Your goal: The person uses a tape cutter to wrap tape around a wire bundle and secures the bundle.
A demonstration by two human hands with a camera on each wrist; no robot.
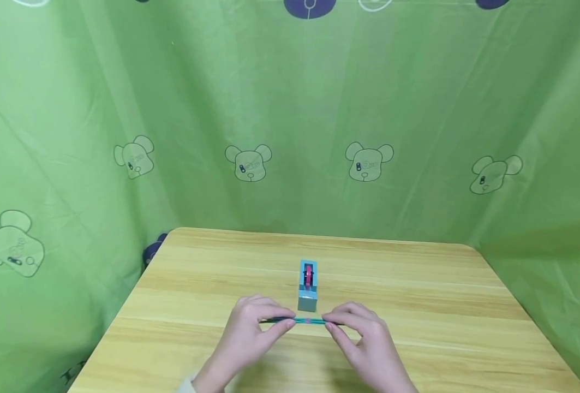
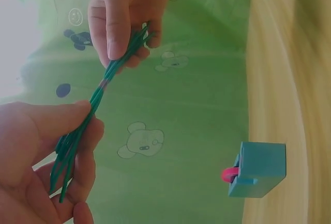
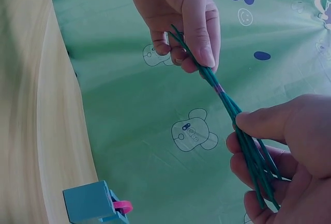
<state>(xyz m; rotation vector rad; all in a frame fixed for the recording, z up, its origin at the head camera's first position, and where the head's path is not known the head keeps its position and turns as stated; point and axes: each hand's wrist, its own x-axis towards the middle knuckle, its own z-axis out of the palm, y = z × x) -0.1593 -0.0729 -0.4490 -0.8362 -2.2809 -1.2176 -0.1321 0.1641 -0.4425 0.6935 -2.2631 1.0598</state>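
Observation:
A slim bundle of green sticks or wires [image 1: 300,321] is held level above the table, near its front; the exact kind is unclear. Around its middle runs a narrow pinkish-purple band [image 3: 219,89]. My left hand [image 1: 250,332] pinches one side of the bundle between thumb and fingers, and my right hand [image 1: 363,338] pinches the other side, leaving the band bare between them. Loose ends of the bundle fan out over the palms in both wrist views. Just beyond the hands stands a blue tape dispenser [image 1: 308,302] with a pink roll [image 1: 308,275] in it.
The light wooden table [image 1: 211,262] reaches back to a green curtain [image 1: 299,98] printed with bear heads. That curtain also hangs along the left and right sides. A dark purple shape [image 1: 151,251] shows beside the table's far left corner.

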